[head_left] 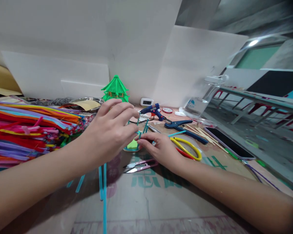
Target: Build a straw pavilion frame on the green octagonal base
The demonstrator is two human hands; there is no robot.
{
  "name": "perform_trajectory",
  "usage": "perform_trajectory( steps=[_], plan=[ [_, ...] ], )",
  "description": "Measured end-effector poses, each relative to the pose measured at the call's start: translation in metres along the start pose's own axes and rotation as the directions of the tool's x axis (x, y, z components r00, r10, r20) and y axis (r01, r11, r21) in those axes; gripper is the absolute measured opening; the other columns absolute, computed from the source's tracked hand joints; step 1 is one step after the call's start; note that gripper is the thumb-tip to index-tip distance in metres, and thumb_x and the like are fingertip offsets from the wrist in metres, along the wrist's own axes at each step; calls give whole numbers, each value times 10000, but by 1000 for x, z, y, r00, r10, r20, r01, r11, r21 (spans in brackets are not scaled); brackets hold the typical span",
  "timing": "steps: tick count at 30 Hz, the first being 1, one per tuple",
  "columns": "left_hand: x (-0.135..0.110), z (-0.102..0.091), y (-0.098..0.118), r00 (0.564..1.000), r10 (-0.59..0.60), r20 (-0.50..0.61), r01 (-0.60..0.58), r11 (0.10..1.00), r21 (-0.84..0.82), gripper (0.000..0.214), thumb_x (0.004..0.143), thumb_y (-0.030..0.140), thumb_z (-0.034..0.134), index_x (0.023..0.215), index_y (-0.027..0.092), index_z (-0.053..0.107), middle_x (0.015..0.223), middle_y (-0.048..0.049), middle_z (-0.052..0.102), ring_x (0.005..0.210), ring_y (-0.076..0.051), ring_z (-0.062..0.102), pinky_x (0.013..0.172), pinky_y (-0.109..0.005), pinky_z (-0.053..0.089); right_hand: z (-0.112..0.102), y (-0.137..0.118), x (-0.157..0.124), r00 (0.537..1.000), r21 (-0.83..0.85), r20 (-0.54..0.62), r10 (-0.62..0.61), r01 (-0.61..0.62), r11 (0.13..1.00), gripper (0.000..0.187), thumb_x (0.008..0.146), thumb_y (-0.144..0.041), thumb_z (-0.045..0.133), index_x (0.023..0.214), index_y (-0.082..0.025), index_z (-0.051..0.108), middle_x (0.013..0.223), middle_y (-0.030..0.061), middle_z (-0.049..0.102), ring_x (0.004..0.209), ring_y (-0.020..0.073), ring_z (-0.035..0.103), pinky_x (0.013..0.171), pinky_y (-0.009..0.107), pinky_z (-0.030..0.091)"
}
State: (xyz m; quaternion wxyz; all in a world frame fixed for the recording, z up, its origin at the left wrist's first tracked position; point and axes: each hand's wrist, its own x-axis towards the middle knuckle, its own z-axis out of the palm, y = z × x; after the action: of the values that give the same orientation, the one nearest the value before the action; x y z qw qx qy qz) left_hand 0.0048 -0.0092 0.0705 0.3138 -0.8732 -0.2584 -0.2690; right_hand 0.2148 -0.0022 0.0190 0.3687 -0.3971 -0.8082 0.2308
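Note:
A small model with a yellow-green base (133, 144) and thin teal pipe-cleaner posts (146, 125) stands on the table between my hands. My right hand (164, 151) pinches one teal post near the base, thumb and forefinger together. Over the model's left side, my left hand (116, 130) is closed, its curled fingertips close to the post tops. Its thumb and whatever it grips are hidden behind the hand. Just below the model lie thread snips (141, 165) with a pink handle. Teal pipe-cleaner strips (104, 198) lie below my left forearm.
Bundles of colourful pipe cleaners (31, 130) fill the left. Behind stand a green pagoda model (115, 87), a small clock (146, 101) and a blue glue gun (153, 110). To the right are blue-handled cutters (185, 130), yellow-and-red-handled pliers (188, 148), wooden sticks (205, 135), a phone (229, 143) and a water bottle (200, 97).

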Motion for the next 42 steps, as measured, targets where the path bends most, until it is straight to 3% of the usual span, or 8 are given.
perform_trajectory(
  steps=[10,25,29,32,35,38,40,42],
  plan=[
    [1,5,-4,994,-106,-10,104,989,-109,237,1010,307,506,884,216,685,1082,-59,697,1096,-283,583,979,-472,399,0,1,2,996,-130,27,-87,90,987,196,958,-243,593,819,-182,718,741,-4,711,679,121,603,643,219,431],
    [0,10,0,988,-154,9,154,971,-181,221,990,286,525,895,245,720,1075,-54,706,1123,-295,576,1014,-503,388,0,2,3,994,-129,27,-111,113,985,181,956,-248,593,858,-196,736,789,3,740,718,131,633,669,231,451],
    [-1,7,-5,989,-138,57,146,968,-203,211,989,336,549,1104,252,705,1189,-73,677,1151,-303,571,1004,-519,405,0,1,1,998,-80,23,-53,54,995,173,954,-271,585,886,-188,721,775,9,728,700,132,626,657,245,458],
    [1,-3,-20,978,-147,148,182,949,-259,339,957,412,603,1246,242,648,1256,-95,652,1183,-312,580,981,-514,448,-1,3,-3,1000,-4,-21,11,-11,1000,182,933,-333,622,1021,-184,676,712,-12,677,626,124,598,577,240,438],
    [3,-13,-42,968,-143,207,201,934,-295,252,995,363,528,1116,236,708,1161,-72,683,1089,-265,622,915,-449,498,-6,2,-4,991,30,-109,-72,76,997,213,920,-356,641,1050,-196,589,687,-41,597,596,113,547,529,229,414],
    [2,-13,-61,962,-128,242,205,923,-325,253,987,336,524,1065,223,736,1105,-72,696,1022,-243,641,860,-409,520,-16,-7,2,953,-78,-192,-237,225,971,152,934,-325,632,1006,-210,563,779,-9,611,669,126,555,605,259,462],
    [-1,-7,-68,968,-91,236,174,917,-359,229,953,369,588,1056,244,750,1093,-69,704,1025,-242,649,860,-397,526,-22,-16,9,923,-219,-161,-350,313,924,158,934,-316,646,1034,-212,581,908,39,667,784,161,601,714,311,499],
    [-4,0,-70,965,-87,249,177,913,-366,219,935,378,622,1056,250,753,1116,-77,709,1049,-248,652,885,-403,523,-24,-24,15,896,-347,-60,-440,395,851,224,923,-306,672,1106,-208,588,1060,84,698,945,214,634,836,376,511]
  ],
)
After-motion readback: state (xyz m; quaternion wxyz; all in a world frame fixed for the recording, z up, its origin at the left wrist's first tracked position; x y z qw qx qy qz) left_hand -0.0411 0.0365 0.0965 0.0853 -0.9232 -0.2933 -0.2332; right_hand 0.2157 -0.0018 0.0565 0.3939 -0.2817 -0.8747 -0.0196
